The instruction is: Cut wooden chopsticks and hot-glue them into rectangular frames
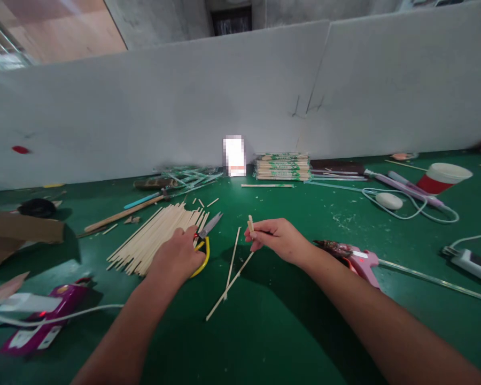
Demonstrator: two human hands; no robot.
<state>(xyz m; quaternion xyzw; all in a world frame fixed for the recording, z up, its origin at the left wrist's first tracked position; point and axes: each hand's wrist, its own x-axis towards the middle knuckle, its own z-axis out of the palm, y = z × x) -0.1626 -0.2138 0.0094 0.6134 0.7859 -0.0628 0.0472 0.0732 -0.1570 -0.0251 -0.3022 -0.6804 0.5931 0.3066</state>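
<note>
My left hand point(178, 254) is closed around the yellow-handled scissors point(203, 251), whose blades point away and to the right, slightly apart. It is at the right edge of a pile of wooden chopsticks point(152, 238). My right hand point(278, 239) pinches a pale wooden chopstick piece point(250, 223) between thumb and fingers, its end sticking up. A long chopstick point(228, 290) runs from below these fingers towards me; whether it is held too is hidden. It crosses another chopstick point(233, 256) on the green table point(240, 353).
Right of my right forearm lies a pink glue gun point(363, 262) with a clear glue stick. Wrapped chopstick bundles point(282, 167) and a bright blurred-out rectangle point(234, 156) stand by the white board point(164, 112). A purple device point(50, 315) with cables is at left, a red-white cup point(443, 179) at right.
</note>
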